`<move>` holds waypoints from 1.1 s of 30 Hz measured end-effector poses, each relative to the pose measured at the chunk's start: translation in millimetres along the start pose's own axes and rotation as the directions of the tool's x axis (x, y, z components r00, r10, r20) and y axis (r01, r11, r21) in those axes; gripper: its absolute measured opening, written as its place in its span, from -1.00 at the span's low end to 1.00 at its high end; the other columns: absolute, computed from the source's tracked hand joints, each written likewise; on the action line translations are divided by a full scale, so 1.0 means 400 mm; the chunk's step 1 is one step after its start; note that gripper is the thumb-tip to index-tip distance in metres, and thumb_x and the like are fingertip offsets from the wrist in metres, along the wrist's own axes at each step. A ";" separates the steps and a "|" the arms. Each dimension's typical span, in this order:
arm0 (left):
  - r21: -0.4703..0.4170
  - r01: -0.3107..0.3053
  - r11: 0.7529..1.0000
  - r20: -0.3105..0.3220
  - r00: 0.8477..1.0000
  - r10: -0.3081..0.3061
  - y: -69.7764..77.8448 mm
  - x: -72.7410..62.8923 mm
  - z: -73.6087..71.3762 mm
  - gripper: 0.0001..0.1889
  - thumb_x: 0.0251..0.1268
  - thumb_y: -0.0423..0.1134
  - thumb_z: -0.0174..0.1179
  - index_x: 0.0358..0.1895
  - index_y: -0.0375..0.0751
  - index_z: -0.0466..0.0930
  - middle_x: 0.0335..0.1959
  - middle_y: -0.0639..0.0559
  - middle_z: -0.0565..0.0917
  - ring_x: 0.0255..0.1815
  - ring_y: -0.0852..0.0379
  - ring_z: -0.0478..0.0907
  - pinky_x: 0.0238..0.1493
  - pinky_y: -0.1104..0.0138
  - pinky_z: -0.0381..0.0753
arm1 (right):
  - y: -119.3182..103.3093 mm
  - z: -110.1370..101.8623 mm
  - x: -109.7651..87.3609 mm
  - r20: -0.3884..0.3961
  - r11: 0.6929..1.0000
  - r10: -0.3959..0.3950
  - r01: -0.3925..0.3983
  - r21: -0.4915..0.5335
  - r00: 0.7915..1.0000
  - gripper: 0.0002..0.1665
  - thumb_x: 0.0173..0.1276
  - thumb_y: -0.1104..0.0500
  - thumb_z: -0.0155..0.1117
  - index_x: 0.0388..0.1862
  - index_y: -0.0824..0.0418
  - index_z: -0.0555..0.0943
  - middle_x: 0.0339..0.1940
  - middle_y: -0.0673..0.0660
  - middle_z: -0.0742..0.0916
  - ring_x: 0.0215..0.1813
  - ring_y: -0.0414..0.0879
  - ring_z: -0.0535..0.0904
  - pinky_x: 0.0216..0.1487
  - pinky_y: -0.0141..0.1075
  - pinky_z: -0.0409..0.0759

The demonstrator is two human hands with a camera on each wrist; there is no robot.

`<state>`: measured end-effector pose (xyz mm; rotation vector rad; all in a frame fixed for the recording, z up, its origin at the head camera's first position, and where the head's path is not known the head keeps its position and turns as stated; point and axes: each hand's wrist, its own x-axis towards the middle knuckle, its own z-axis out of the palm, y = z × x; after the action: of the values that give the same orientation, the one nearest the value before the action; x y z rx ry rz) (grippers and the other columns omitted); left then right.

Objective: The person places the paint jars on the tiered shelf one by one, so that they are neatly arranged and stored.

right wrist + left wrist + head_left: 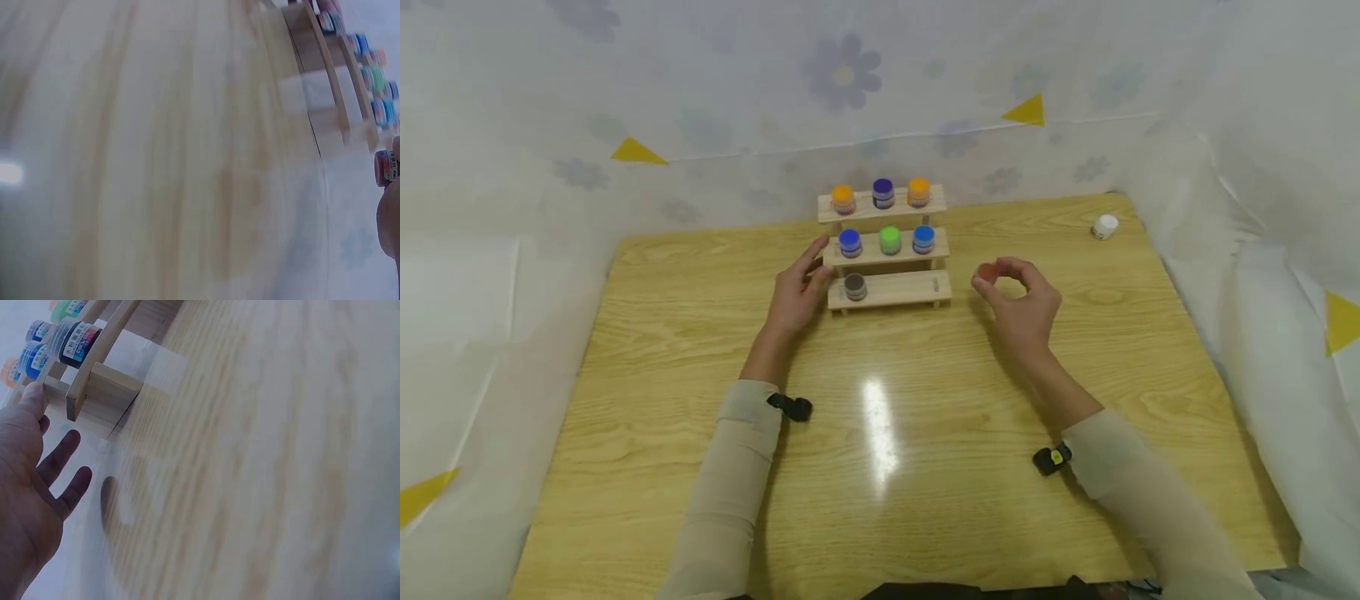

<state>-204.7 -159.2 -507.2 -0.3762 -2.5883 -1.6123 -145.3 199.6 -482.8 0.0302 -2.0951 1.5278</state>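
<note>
A three-step wooden rack [898, 289] stands toward the back of the table. Its top step holds an orange paint jar [843, 200], a purple one [883, 194] and another orange one [918, 193]. On the middle step are a blue jar [850, 243], a green jar [890, 241] and a lighter blue jar [923, 240]. A dark paint jar [80, 342] sits at the left of the lowest step. My left hand [793, 298] touches the rack's left side, fingers extended. Right of the rack, my right hand [1030, 315] pinches a reddish-brown paint jar [385, 167] above the table.
A small white-capped jar [1105, 227] stands near the back right corner of the wooden table [647, 367]. White flowered sheeting [737, 100] hangs behind the table and along its sides, with yellow triangles on it.
</note>
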 end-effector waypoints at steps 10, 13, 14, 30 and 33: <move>-0.005 -0.020 1.000 0.002 1.000 0.020 0.002 0.004 0.001 -0.43 0.70 -0.16 0.09 0.66 -0.07 0.29 0.64 -0.02 0.34 0.48 -0.24 0.49 0.46 -0.06 0.53 | 0.001 0.155 -0.042 0.134 0.999 -0.034 0.032 0.015 0.990 -0.49 0.16 0.08 0.74 0.05 0.21 0.77 -0.07 0.07 0.83 0.05 -0.07 0.72 0.26 -0.05 0.65; -0.007 -0.022 1.000 0.002 1.000 0.022 0.002 0.007 0.002 -0.43 0.70 -0.15 0.09 0.66 -0.05 0.28 0.64 0.01 0.33 0.48 -0.23 0.48 0.47 -0.04 0.52 | -0.002 0.197 -0.046 0.155 0.996 -0.083 0.079 0.029 0.984 -0.48 0.17 0.10 0.73 0.06 0.25 0.75 -0.04 0.10 0.83 0.05 -0.05 0.73 0.20 -0.09 0.70; -0.008 -0.021 1.000 0.000 1.000 0.021 0.004 0.007 0.002 -0.43 0.70 -0.15 0.09 0.66 -0.03 0.29 0.64 0.02 0.33 0.48 -0.22 0.49 0.47 -0.03 0.52 | -0.001 0.210 -0.047 0.164 0.995 -0.095 0.091 0.030 0.982 -0.47 0.18 0.10 0.73 0.07 0.27 0.74 -0.03 0.11 0.82 0.06 -0.05 0.74 0.20 -0.12 0.71; -0.005 0.000 1.000 -0.001 1.000 0.000 0.003 0.000 0.000 -0.43 0.70 -0.14 0.09 0.65 -0.04 0.30 0.64 -0.02 0.34 0.48 -0.22 0.49 0.47 -0.01 0.53 | -0.006 0.251 -0.063 0.253 1.000 -0.005 0.005 -0.001 0.968 -0.38 0.20 0.07 0.71 0.19 0.22 0.70 0.11 0.13 0.79 0.19 -0.06 0.70 0.33 -0.28 0.64; 0.006 0.004 1.000 0.000 1.000 -0.004 0.002 -0.001 -0.002 -0.43 0.70 -0.13 0.08 0.66 -0.03 0.28 0.64 -0.01 0.33 0.49 -0.23 0.48 0.48 -0.02 0.52 | 0.003 0.216 -0.063 0.248 0.999 0.033 -0.037 0.010 0.968 -0.35 0.21 0.04 0.71 0.24 0.20 0.69 0.13 0.16 0.79 0.23 -0.07 0.69 0.37 -0.24 0.62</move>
<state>-204.1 -159.7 -506.5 -0.3702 -2.5952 -1.6054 -159.4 116.0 -512.9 0.1998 -2.2881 1.6316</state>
